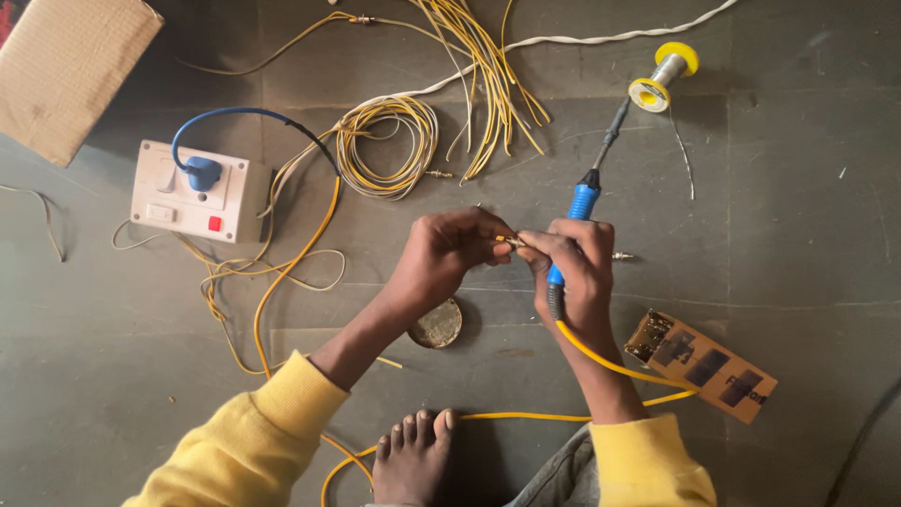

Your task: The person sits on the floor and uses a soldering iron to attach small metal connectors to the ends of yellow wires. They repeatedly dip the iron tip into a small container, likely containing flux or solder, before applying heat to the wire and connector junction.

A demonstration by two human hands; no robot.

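My left hand (449, 249) pinches the end of a thin yellow wire (508, 240) at the middle of the view. My right hand (574, 272) meets it fingertip to fingertip on the same wire end and also grips a blue-handled soldering iron (584, 199), whose dark tip points up and away toward a solder spool (663, 79) with yellow ends. The iron's yellow cord (610, 361) runs down past my wrist. A small round tin of paste (436, 324) lies on the floor just under my left wrist.
A white switch box (192, 191) with a blue plug sits at the left. A coil and a loose bunch of yellow wires (441, 103) lie at the top. A cardboard box (70, 66) is at top left, an orange packet (709, 366) at right, my bare foot (413, 460) below.
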